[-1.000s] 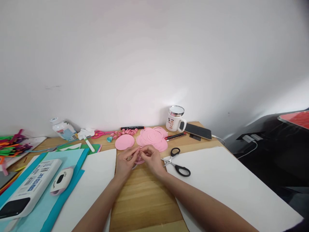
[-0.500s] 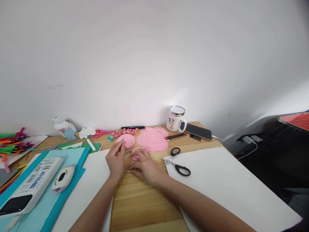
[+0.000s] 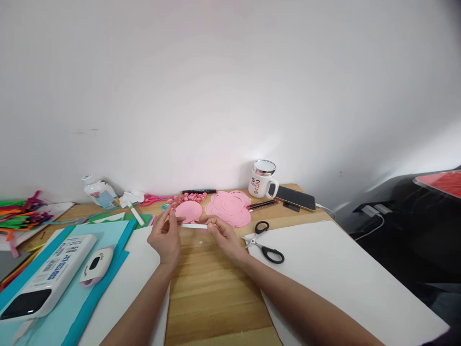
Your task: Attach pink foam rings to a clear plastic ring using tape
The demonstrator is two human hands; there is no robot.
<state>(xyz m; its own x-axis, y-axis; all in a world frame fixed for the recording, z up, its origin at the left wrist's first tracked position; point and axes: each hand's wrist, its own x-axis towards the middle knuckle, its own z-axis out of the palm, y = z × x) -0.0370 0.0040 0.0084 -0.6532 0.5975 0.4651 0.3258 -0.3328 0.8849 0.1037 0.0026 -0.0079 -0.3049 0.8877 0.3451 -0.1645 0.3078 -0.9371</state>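
Note:
A narrow white strip (image 3: pixel 194 226) is held level between my two hands, above the wooden desk. My left hand (image 3: pixel 165 240) is closed at its left end, thumb and fingers together. The fingertips of my right hand (image 3: pixel 225 238) pinch its right end. Just beyond the strip lies a round stack of pink paper (image 3: pixel 188 211). A larger spread of overlapping pink paper circles (image 3: pixel 228 209) sits behind my right hand. A tiny pale scrap (image 3: pixel 200 242) rests on the desk below the strip. To the right of my right hand are black-handled scissors (image 3: pixel 262 241), spread apart.
White sheets (image 3: pixel 334 274) cover the desk on both sides. A mug (image 3: pixel 261 182) and a phone (image 3: pixel 295 197) stand at the back right. Small pink pieces (image 3: pixel 194 197) lie by a black marker (image 3: pixel 200 191). At left are a white device (image 3: pixel 50 274) and coloured paper.
The strip was curved and low between my hands; now it is straight and raised. My hands have moved slightly apart. The pink piece by my right fingers is now mostly hidden.

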